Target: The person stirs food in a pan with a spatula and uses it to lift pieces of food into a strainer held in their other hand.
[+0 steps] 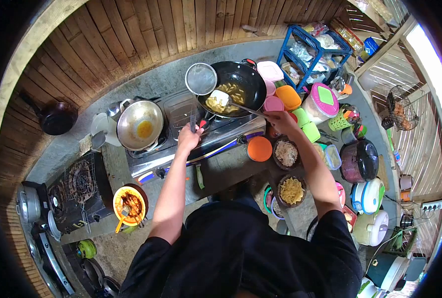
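Observation:
My left hand [189, 138] is closed around the handle of a round mesh strainer [201, 78], whose basket hangs over the left rim of a black wok [253, 82]. In the wok, several yellowish pieces of food [237, 93] lie in oil. My right hand [279, 122] grips the long handle of a spatula [248, 109]. Its pale head rests among the pieces on the wok's left side. The wok stands on the right part of a gas stove [181, 149].
Left on the stove sits a metal pan [140, 111] with oil. An orange bowl of red sauce [129, 205] stands at lower left. Bowls of yellow pieces [291, 190] and a whitish food [286, 153] are below my right forearm. A blue rack [305, 74] and plastic tubs crowd the right.

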The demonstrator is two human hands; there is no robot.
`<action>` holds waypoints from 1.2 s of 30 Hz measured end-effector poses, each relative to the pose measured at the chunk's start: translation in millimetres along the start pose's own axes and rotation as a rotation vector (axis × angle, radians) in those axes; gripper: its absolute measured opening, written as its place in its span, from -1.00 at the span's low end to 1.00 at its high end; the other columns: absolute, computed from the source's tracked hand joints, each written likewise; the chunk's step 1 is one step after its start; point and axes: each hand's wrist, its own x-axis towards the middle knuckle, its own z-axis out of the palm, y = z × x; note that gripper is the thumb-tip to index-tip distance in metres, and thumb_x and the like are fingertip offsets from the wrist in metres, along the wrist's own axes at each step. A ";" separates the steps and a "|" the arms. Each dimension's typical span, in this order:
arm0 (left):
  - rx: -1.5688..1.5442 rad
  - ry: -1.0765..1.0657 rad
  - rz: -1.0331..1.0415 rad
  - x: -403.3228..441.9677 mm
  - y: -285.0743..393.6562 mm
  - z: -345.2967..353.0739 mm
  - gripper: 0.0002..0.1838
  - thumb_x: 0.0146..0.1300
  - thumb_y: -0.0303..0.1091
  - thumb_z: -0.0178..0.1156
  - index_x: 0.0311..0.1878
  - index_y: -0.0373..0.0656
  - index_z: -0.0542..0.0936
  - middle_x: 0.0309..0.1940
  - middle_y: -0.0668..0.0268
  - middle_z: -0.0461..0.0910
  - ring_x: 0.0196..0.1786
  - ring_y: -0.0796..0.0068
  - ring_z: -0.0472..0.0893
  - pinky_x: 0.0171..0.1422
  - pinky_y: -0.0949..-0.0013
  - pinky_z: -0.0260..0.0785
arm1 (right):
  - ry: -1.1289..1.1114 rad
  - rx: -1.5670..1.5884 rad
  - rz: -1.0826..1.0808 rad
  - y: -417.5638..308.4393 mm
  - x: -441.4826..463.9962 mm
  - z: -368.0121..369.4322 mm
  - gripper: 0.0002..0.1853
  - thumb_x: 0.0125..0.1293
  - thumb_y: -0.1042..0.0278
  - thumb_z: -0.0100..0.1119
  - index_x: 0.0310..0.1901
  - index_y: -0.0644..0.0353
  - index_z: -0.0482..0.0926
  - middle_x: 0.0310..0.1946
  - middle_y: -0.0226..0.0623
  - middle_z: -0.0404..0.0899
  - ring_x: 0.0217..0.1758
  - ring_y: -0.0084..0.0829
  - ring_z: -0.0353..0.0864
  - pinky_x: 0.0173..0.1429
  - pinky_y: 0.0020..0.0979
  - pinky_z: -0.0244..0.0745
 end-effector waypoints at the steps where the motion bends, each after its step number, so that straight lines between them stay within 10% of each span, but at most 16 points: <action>1: 0.000 -0.001 -0.001 -0.1 0.1 -0.1 -0.75 0.19 -0.23 0.35 -0.21 -0.17 0.55 -0.50 0.22 0.66 -0.50 0.39 0.68 -0.28 0.28 0.47 | 0.000 0.000 0.001 -0.6 -3.7 -4.2 -0.69 0.34 0.36 0.14 0.10 0.06 0.63 -0.46 -0.38 0.57 -0.53 -0.45 0.49 -0.38 -0.33 0.40; 13: 0.006 -0.021 -0.037 0.9 2.2 -0.9 -0.74 0.19 -0.23 0.35 -0.20 -0.16 0.54 -0.49 0.23 0.66 -0.49 0.42 0.68 -0.28 0.29 0.48 | 0.556 -0.708 -0.343 -8.5 -5.7 -26.5 -0.66 0.31 0.34 0.09 0.12 0.05 0.58 -0.27 0.06 0.64 -0.17 0.07 0.63 -0.10 -0.03 0.53; 19: -0.007 -0.005 -0.022 2.1 -0.2 -0.4 -0.75 0.19 -0.24 0.35 -0.21 -0.16 0.54 -0.50 0.23 0.66 -0.48 0.40 0.69 -0.28 0.28 0.47 | 0.482 -0.817 -0.188 7.9 18.1 -23.4 -0.68 0.30 0.37 0.09 0.07 0.13 0.60 -0.22 0.06 0.65 -0.15 0.07 0.64 -0.09 -0.02 0.53; 28: 0.064 -0.014 -0.003 0.2 2.8 -2.5 -0.74 0.19 -0.22 0.36 -0.20 -0.17 0.56 -0.53 0.24 0.66 -0.46 0.38 0.69 -0.25 0.25 0.47 | 0.030 -0.156 -0.054 6.3 11.4 -13.2 -0.72 0.35 0.37 0.15 0.05 0.22 0.63 -0.47 -0.36 0.56 -0.44 -0.51 0.49 -0.35 -0.37 0.39; 30: 0.036 -0.004 -0.005 2.1 0.5 -0.9 -0.75 0.19 -0.22 0.35 -0.21 -0.16 0.56 -0.55 0.24 0.66 -0.46 0.38 0.69 -0.26 0.26 0.47 | -0.041 -0.103 0.110 -15.5 -1.1 -10.7 -0.70 0.39 0.35 0.13 0.10 0.23 0.61 -0.22 -0.44 0.63 -0.20 -0.64 0.51 -0.09 -0.50 0.43; 36: 0.019 -0.011 -0.002 2.4 -1.4 -0.5 -0.76 0.20 -0.23 0.34 -0.22 -0.15 0.55 -0.54 0.25 0.66 -0.46 0.39 0.69 -0.26 0.27 0.47 | 0.060 -0.201 -0.036 -16.8 1.7 -18.0 -0.69 0.36 0.37 0.14 0.11 0.15 0.61 -0.49 -0.37 0.55 -0.41 -0.47 0.53 -0.29 -0.38 0.40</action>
